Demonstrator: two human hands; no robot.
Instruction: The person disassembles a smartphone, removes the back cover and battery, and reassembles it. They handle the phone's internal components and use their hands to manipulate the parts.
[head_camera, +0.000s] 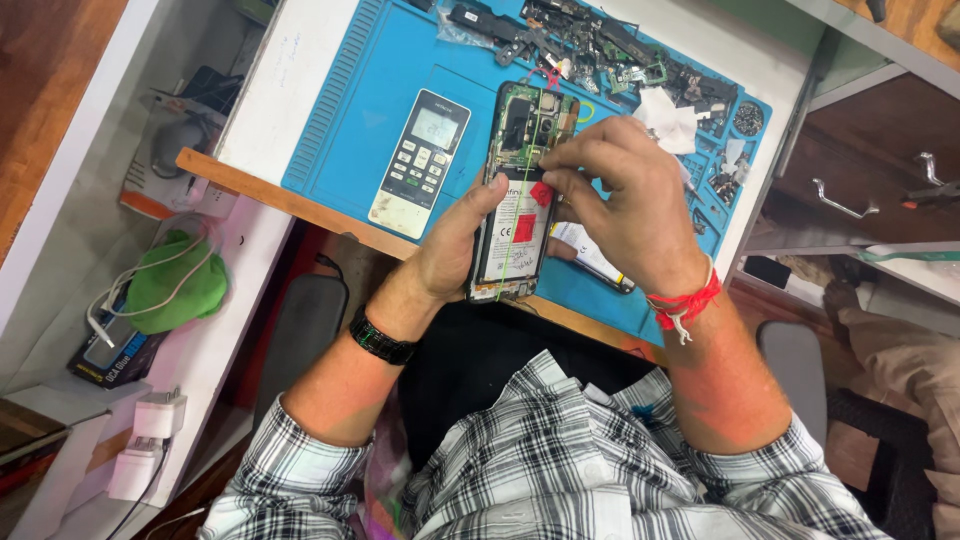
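Opened phone between both hands' fingers.

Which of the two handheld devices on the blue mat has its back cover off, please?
The phone held in both hands; the white remote beside it is closed.

Bright, even light from overhead falls across the blue mat on the white worktop, leaving colours saturated and shadows soft. A faint shadow sits under the right hand and beside the left hand; the space below the worktop edge drops into deep shade. The remote control shows a pale sheen on its small screen. Focus holds sharp at centre on the opened phone. The wide lens bends straight edges outward near the frame borders, and the checked shirt softens slightly at the bottom.
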